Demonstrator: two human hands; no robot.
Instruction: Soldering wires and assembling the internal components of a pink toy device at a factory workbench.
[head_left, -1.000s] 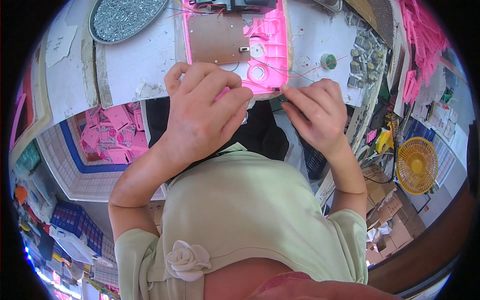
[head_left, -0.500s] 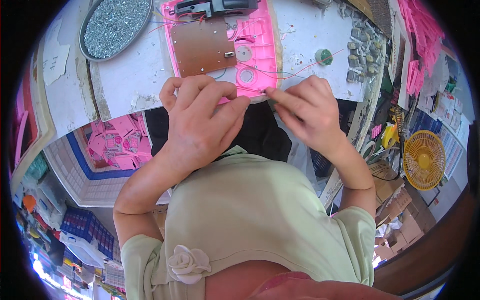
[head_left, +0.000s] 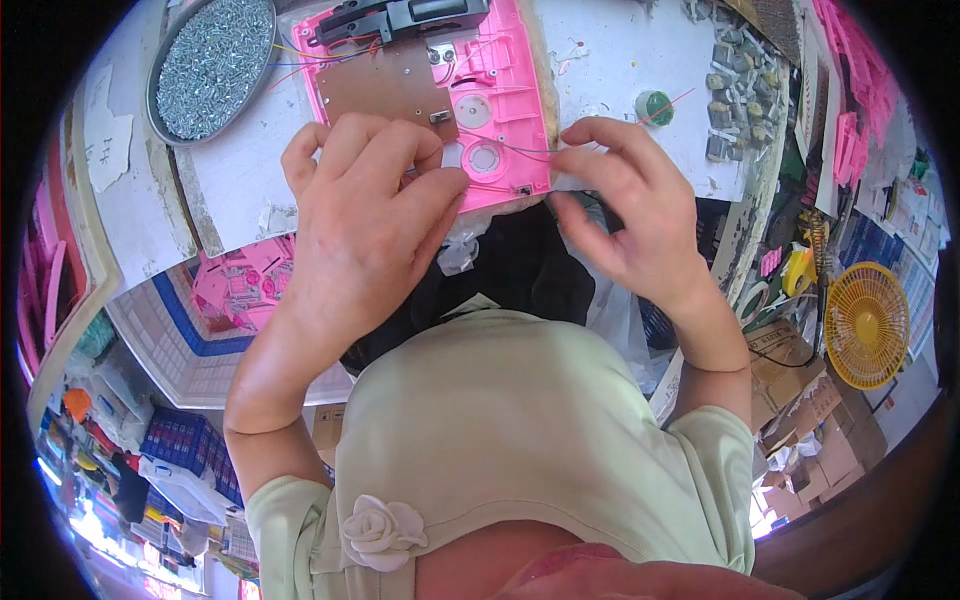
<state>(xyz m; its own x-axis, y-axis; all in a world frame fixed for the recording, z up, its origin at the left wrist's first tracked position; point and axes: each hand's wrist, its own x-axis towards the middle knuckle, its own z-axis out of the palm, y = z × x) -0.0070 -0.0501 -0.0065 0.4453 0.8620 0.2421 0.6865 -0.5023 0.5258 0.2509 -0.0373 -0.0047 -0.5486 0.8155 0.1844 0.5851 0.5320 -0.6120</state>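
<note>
A pink plastic housing (head_left: 522, 90) lies on the bench in front of me, a brown circuit board (head_left: 375, 88) and a black plastic part (head_left: 420, 18) inside it. My left hand (head_left: 365, 215) covers its lower left corner, thumb and forefinger pinched; whatever is between them is hidden. From beside those fingertips red wires run along the near edge toward a small black component (head_left: 523, 190) in the near right corner. Just off the right edge is my right hand (head_left: 635, 205), thumb and fingers spread, the forefinger close to loose thin wires (head_left: 525, 152).
A round metal tray of screws (head_left: 212, 70) stands at the left. Rightward are a small green round object (head_left: 655, 107) and rows of small metal parts (head_left: 735, 85). Below the bench's left side is a bin (head_left: 190, 350) with pink pieces; a yellow fan (head_left: 867, 325) stands far right.
My right hand has come off the near right corner, its fingers now spread beside the wires; the small black component shows there. My left hand stays pinched. The whole view has shifted slightly.
</note>
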